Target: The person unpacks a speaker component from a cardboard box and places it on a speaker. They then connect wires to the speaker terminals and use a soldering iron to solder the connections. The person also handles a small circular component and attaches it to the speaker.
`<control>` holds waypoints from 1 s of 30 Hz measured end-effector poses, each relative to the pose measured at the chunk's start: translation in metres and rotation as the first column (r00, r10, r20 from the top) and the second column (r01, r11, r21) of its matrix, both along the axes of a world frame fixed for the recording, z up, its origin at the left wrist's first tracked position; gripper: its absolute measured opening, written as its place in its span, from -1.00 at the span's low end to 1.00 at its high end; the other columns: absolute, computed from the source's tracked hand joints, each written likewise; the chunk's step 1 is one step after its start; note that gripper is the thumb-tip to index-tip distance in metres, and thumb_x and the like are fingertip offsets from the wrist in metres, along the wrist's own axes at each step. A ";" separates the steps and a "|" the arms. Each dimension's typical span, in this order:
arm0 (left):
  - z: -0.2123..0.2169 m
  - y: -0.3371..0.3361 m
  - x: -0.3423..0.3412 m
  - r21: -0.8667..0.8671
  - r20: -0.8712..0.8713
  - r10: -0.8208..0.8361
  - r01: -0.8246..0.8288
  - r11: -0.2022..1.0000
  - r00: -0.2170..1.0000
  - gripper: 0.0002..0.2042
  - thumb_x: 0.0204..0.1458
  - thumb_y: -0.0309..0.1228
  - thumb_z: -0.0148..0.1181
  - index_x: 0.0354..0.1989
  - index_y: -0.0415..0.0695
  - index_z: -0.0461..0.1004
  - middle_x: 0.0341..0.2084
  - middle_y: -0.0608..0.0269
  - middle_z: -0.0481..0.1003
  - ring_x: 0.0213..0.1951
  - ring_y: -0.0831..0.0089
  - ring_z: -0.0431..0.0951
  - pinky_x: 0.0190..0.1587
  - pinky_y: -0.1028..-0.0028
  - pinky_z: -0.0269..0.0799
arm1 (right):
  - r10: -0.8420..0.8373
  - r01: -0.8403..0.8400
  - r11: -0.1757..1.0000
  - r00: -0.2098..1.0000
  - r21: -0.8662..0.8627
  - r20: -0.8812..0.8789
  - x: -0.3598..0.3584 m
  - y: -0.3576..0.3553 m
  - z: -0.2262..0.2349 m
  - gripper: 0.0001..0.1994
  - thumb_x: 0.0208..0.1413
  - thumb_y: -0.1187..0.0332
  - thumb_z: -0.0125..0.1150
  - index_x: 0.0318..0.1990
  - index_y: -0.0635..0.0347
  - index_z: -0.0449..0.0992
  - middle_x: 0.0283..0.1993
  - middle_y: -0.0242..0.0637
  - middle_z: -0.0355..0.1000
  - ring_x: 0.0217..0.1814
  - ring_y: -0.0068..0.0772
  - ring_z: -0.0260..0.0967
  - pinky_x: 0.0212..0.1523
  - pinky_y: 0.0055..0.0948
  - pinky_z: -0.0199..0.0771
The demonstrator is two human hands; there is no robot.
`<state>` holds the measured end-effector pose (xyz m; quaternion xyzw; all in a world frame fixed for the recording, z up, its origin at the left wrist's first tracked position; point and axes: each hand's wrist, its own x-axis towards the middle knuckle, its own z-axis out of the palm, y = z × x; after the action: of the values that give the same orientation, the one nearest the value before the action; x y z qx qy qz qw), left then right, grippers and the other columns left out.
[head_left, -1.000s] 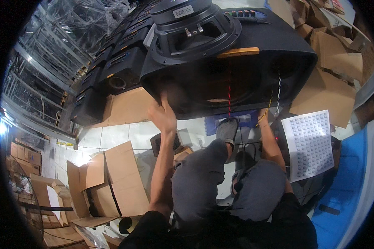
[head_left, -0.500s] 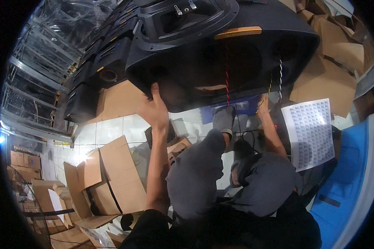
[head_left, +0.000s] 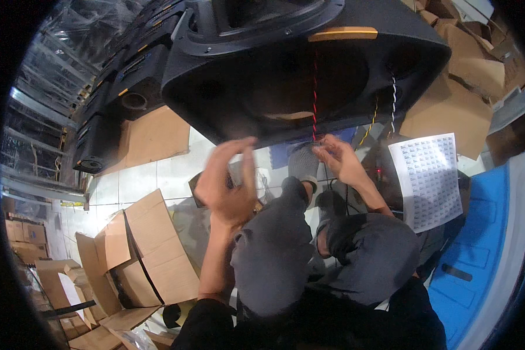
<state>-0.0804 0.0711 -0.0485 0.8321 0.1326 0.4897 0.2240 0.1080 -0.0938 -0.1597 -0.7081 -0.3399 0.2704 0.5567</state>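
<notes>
Cabinet: the black speaker cabinet [head_left: 216,108] sits in front of you, open face towards you, speaker driver [head_left: 239,44] resting on top by the orange strip [head_left: 344,34]. Three twisted leads hang from it: red-black wire [head_left: 315,99], yellow wire [head_left: 373,116], white wire [head_left: 394,105].

Change: a second ago you had your left at the cabinet's lower corner and your right down by the yellow wire. Now the left is off that grip and the right has moved across to the red-black one. Reads to me as steadying over, wire handling on.

Hands: left hand [head_left: 230,181] is loosely open, fingers curled, nothing in it; blurred, so can't tell if the tips brush the lower edge. Right hand [head_left: 344,160] is half-closed, fingertips at the red-black wire's lower end; can't tell if you're pinching it.

Around: your grey-socked foot [head_left: 303,160] just below, label sheet [head_left: 426,181] right, cardboard box [head_left: 157,251] left, more cabinets [head_left: 137,76] beyond.
</notes>
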 end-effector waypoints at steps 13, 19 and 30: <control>0.046 -0.018 0.068 0.397 -0.475 -0.502 0.685 0.611 0.723 -0.77 -0.08 -0.50 0.24 -0.19 -0.19 0.59 -0.26 0.21 0.53 0.12 0.20 0.44 0.44 0.03 0.10 | 0.091 -0.085 0.996 0.980 -0.040 0.177 -0.029 -0.063 0.107 -0.80 0.21 0.39 0.26 -0.21 0.42 0.61 -0.33 -0.20 0.61 -0.25 -0.54 0.52 -0.17 -0.46 0.52; 0.041 -0.012 0.085 0.225 -0.380 -0.679 0.775 0.590 0.628 -0.83 -0.12 -0.57 0.26 -0.30 -0.19 0.57 -0.49 0.22 0.43 -0.25 0.30 0.53 0.44 -0.01 0.14 | -0.242 0.249 0.945 0.968 0.213 -0.058 -0.031 -0.065 0.115 -0.89 0.21 0.48 0.27 -0.25 0.39 0.58 -0.35 -0.28 0.57 -0.27 -0.55 0.50 -0.19 -0.53 0.51; 0.027 -0.028 0.085 -0.603 0.105 -0.756 0.646 0.468 0.646 -0.85 0.23 -0.46 0.18 -0.26 -0.29 0.62 -0.34 0.15 0.65 0.11 0.26 0.47 0.38 0.11 0.20 | -0.088 0.042 0.828 0.995 0.559 0.055 -0.001 -0.036 0.132 -0.86 0.27 0.43 0.25 -0.19 0.37 0.57 -0.25 -0.28 0.57 -0.23 -0.61 0.47 -0.20 -0.57 0.49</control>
<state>0.0042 0.0427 -0.0216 0.7373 -0.0572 0.2102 0.6395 0.1068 -0.1300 -0.0279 -0.5365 -0.4012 0.1128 0.7338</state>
